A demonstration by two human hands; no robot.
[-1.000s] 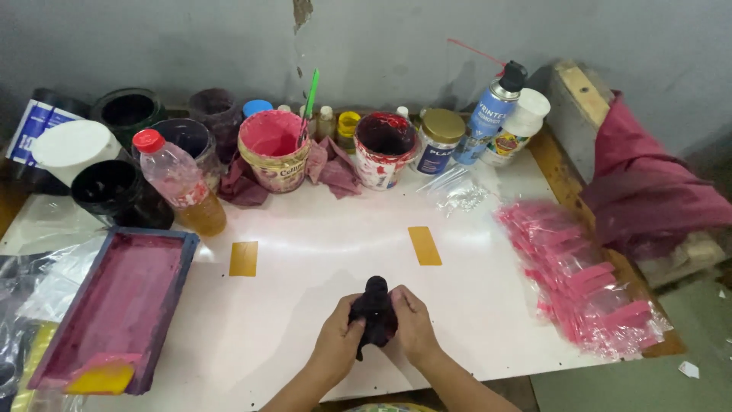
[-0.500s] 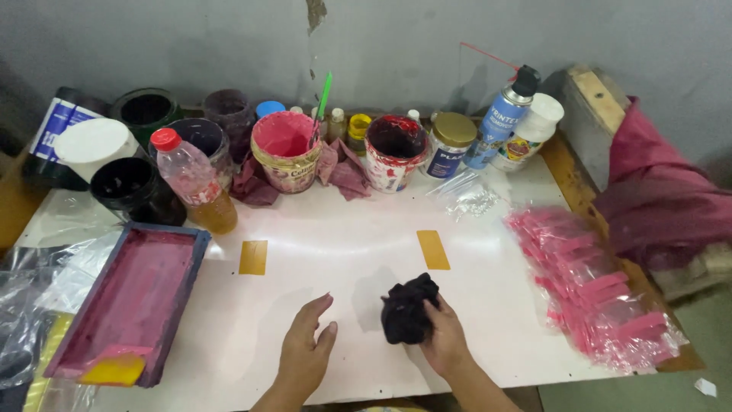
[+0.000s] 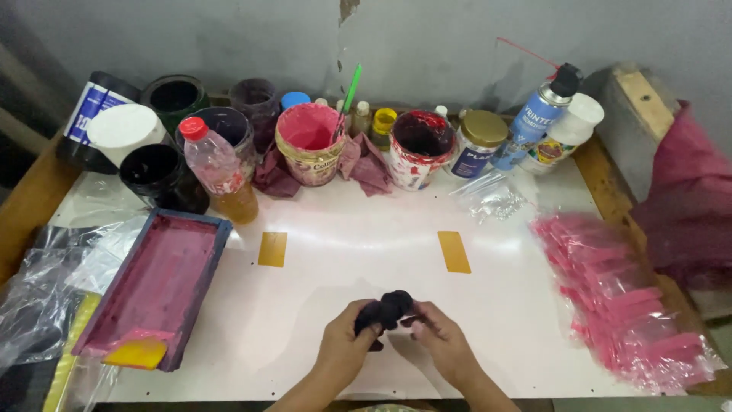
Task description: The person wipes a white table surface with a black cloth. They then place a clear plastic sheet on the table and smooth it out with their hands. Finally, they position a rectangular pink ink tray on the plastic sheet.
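At the lower centre of the frame, a small bunched dark cloth (image 3: 387,307) lies slantwise between both hands, the left hand (image 3: 347,347) clasping its lower end, the right hand (image 3: 441,343) pinching its right edge above the white tabletop (image 3: 358,244).

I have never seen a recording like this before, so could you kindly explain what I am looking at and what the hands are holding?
There is no machine here: a person wears a camera on the head, and it looks down at their own two bare hands. The left hand and the right hand together hold a small bundle of black cloth just above a white table. On the table lie two yellow tape strips, a pink-stained tray at the left and a heap of pink plastic packets at the right. Along the back wall stand paint pots, jars, a plastic bottle with a red cap and a blue spray can.
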